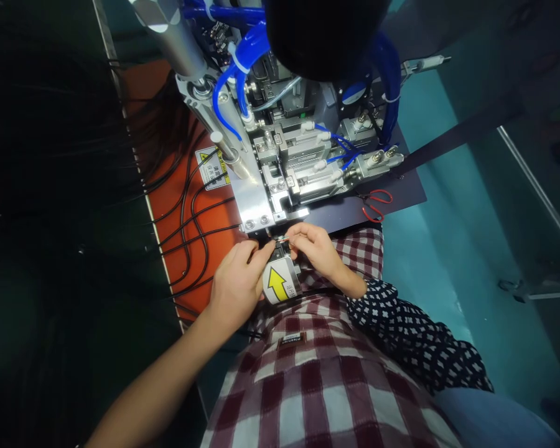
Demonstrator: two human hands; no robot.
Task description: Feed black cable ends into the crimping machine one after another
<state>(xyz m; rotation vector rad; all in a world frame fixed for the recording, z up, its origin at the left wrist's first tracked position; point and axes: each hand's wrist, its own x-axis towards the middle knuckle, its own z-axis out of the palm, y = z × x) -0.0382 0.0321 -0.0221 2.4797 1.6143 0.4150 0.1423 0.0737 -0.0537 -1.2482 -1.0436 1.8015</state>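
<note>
The right hand (315,250) pinches a thin piece (283,239) (grip of left hand (237,280) unclear).

Datum: the small part (282,239) between both hands' fingers (304,231). Left hand (237,280) at 8 o'clock, right hand (318,252) at 3. Machine (303,146) at 12. Housing (280,283) at 6, just beside the left hand. Cables (183,227) cross the desk (226,216) at 9 to 10, partly over a label (211,169). Scissors (373,200) at 2, at the base plate's (414,190) edge.
</note>
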